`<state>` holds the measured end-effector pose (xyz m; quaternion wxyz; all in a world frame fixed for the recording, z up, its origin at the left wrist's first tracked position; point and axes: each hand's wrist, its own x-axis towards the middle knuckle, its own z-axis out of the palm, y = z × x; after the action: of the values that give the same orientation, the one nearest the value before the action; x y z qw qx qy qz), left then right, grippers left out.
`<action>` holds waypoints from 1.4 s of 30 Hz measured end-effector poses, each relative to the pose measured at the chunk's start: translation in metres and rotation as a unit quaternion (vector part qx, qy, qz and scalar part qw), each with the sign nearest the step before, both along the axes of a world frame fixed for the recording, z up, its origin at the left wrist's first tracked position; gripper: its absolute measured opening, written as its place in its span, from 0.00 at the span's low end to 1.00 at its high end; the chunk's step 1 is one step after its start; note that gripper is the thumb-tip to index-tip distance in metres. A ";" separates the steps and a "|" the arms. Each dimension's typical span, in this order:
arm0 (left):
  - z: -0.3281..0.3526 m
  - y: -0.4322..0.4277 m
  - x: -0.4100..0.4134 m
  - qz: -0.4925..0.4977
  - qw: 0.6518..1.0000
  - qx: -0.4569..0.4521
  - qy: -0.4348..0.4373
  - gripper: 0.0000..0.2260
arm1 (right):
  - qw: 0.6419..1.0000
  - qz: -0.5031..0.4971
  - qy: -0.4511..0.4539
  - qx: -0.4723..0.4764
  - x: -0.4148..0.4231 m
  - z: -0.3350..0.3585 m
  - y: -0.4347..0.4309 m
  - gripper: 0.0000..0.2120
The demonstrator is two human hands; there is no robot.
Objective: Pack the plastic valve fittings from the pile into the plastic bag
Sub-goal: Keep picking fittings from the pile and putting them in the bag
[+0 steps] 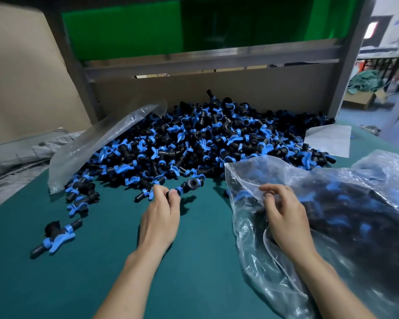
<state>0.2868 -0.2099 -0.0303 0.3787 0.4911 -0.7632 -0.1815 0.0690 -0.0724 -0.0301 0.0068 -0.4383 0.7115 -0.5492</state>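
green matting covers the surface (97, 272). on it, in the centre of the frame, lies the pile (217, 139) of black and blue valve fittings, banked against the board behind, which appears to stop it spreading.

the left hand (159, 215) is at the pile's near edge, its grip closed, with the fingertips pinching a fitting (190, 184) by the blue handle. whether a second piece is caught alongside cannot be told.

the plastic bag (240, 180) lies at the right of the frame, just beside the pile and already holding a dark mass of fittings. the right hand (286, 215) has its grip closed on the film near the mouth. judgement: the film is lifted so the opening gapes toward the pile and the carry from the left is short.

a loose clear film sheet (97, 143) is draped over the pile's upper left flank. a stray fitting (55, 236) lies apart at lower left.

judgement: much of the pile is unpacked, and the limp film could fold shut if it were released.
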 end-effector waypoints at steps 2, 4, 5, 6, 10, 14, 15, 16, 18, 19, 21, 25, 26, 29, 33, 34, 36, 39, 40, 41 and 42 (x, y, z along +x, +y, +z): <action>0.002 0.005 -0.003 -0.002 0.998 -0.064 -0.010 0.11 | 1.000 0.001 -0.001 0.001 0.000 0.000 0.000 0.09; 0.004 0.009 -0.005 -0.007 0.995 -0.095 -0.015 0.11 | 1.000 -0.001 0.001 0.000 0.000 0.001 0.000 0.09; 0.005 0.010 -0.006 -0.009 0.995 -0.101 -0.014 0.11 | 1.000 -0.001 0.003 0.000 0.000 0.001 0.000 0.09; 0.004 0.010 -0.006 -0.011 0.995 -0.102 -0.012 0.11 | 1.000 -0.001 0.004 0.001 0.000 0.001 0.000 0.09; 0.002 0.009 -0.004 -0.016 0.996 -0.090 0.004 0.11 | 1.000 -0.003 0.004 0.002 0.000 0.000 0.000 0.09; 0.001 0.008 -0.006 -0.018 0.996 -0.057 0.058 0.15 | 1.000 -0.004 0.006 0.004 0.000 0.001 0.000 0.09; 0.000 0.008 -0.007 -0.018 0.996 -0.045 0.075 0.16 | 1.000 -0.005 0.007 0.003 0.000 0.001 0.000 0.09; -0.001 0.008 -0.008 -0.021 0.995 -0.031 0.089 0.17 | 1.000 -0.005 0.007 0.003 0.000 0.001 0.000 0.09; -0.004 0.007 -0.010 -0.029 0.994 0.002 0.109 0.21 | 1.000 -0.003 0.006 0.002 0.000 0.001 0.000 0.09; -0.005 0.007 -0.010 -0.031 0.993 0.012 0.117 0.24 | 1.000 -0.002 0.007 0.001 0.000 0.000 0.000 0.09; -0.007 0.006 -0.010 -0.029 0.991 0.018 0.126 0.26 | 1.000 0.000 0.007 -0.001 0.000 0.000 0.000 0.09; -0.007 0.005 -0.011 -0.050 0.986 0.046 0.154 0.24 | 1.000 0.002 0.005 -0.001 0.000 0.000 0.000 0.09; -0.006 0.005 -0.012 -0.056 0.984 0.058 0.159 0.22 | 1.000 0.002 0.004 -0.001 0.000 -0.001 0.000 0.09; -0.005 0.005 -0.013 -0.078 0.979 0.093 0.167 0.17 | 1.000 0.005 0.004 -0.003 0.000 0.000 0.000 0.10; -0.004 0.005 -0.012 -0.114 0.974 0.119 0.152 0.14 | 1.000 0.007 0.006 -0.002 0.000 0.000 0.001 0.09; -0.004 0.005 -0.011 -0.120 0.975 0.119 0.143 0.14 | 1.000 0.008 0.006 -0.001 0.000 0.000 0.001 0.09; -0.003 0.006 -0.010 -0.128 0.977 0.115 0.124 0.13 | 1.000 0.009 0.007 -0.002 0.001 0.001 0.001 0.09; -0.003 0.006 -0.011 -0.133 0.978 0.112 0.113 0.10 | 1.000 0.008 0.010 0.000 0.001 0.001 0.002 0.09; -0.003 0.006 -0.012 -0.133 0.979 0.111 0.111 0.10 | 1.000 0.008 0.011 0.000 0.001 0.001 0.002 0.09; -0.003 0.006 -0.012 -0.131 0.979 0.110 0.111 0.10 | 1.000 0.008 0.012 0.001 0.001 0.001 0.002 0.09; -0.003 0.006 -0.012 -0.130 0.979 0.109 0.112 0.10 | 1.000 0.009 0.012 0.000 0.001 0.001 0.002 0.09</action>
<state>0.2749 -0.2042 -0.0337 0.3790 0.4027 -0.7491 -0.3647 0.0698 -0.0699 -0.0287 0.0034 -0.4510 0.7079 -0.5435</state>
